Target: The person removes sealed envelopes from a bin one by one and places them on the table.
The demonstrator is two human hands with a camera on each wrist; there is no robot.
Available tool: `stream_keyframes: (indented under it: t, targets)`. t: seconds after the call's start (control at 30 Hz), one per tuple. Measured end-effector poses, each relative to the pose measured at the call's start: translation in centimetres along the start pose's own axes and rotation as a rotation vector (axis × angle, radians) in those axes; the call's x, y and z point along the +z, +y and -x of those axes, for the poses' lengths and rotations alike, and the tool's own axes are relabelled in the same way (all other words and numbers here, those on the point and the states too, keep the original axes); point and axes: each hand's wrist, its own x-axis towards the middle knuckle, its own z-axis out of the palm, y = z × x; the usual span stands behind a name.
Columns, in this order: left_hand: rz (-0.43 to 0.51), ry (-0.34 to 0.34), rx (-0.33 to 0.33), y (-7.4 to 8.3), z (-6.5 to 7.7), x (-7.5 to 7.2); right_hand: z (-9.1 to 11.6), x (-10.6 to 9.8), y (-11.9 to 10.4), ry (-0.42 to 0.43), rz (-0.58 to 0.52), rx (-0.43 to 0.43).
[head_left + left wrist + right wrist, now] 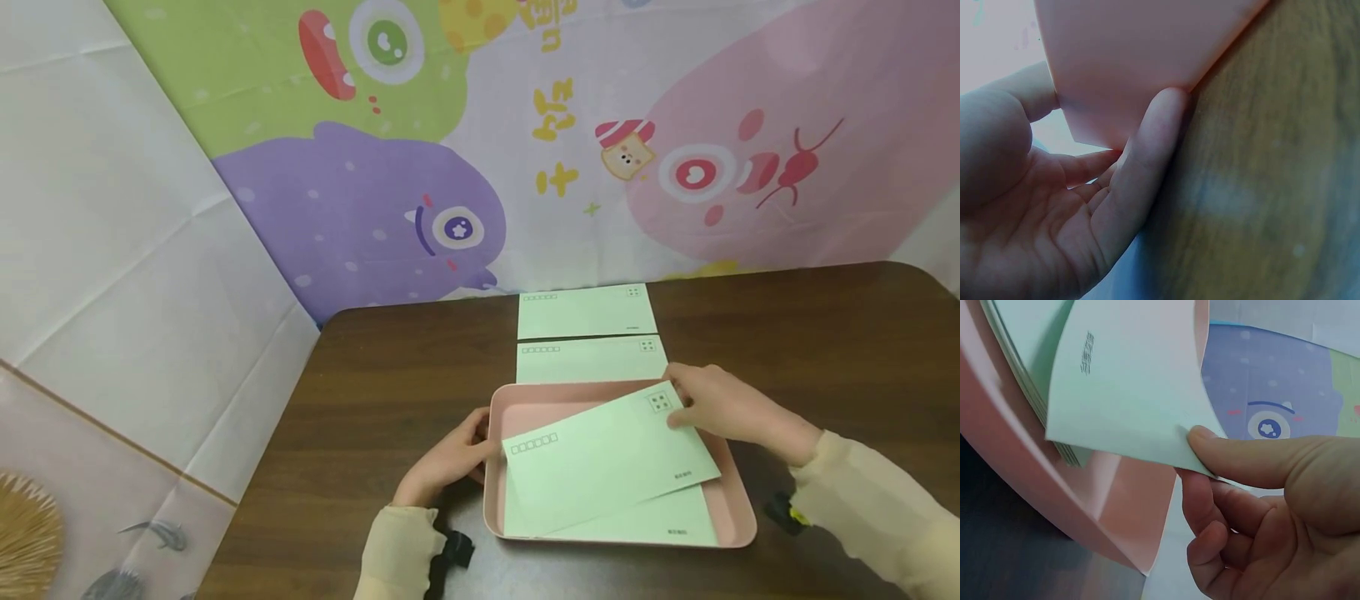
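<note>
A pale green envelope [603, 462] with printed boxes slants upward over the pink tray [729, 508]. My right hand [723, 408] pinches its upper right corner, thumb on the printed face and fingers behind, clear in the right wrist view. That corner is lifted, and the paper bows a little. Below it, a stack of like envelopes [645, 523] lies in the tray. My left hand [450, 457] holds the tray at its left side; in the left wrist view the thumb is at the rim and a finger [1154, 128] lies along the outer wall.
Behind the tray, two more envelopes lie on the brown table [405, 358]: one at the back edge [585, 313], another [588, 360] in front of it, partly covered by the tray's rim. A cartoon-printed cloth [547, 242] hangs behind the table.
</note>
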Motion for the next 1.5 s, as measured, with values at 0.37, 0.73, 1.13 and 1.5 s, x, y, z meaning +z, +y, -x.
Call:
stream_keyframes:
  t: [0.37,0.73,1.13,1.5]
  targets:
    - [-0.013,-0.002,-0.004,0.0,-0.2,-0.1,0.2,-0.3,0.3,0.002,-0.021,0.003]
    - [-0.004,0.013,-0.002,-3.0,-1.8,0.0,0.3,-0.2,0.9,0.018,-0.031,-0.022]
    - [-0.007,0.015,-0.008,-2.8,-1.7,0.0,0.3,0.0,1.3,0.002,-0.044,-0.035]
    - [-0.004,0.017,-0.01,-2.8,-1.6,-0.1,0.4,-0.2,1.4,0.039,-0.044,-0.011]
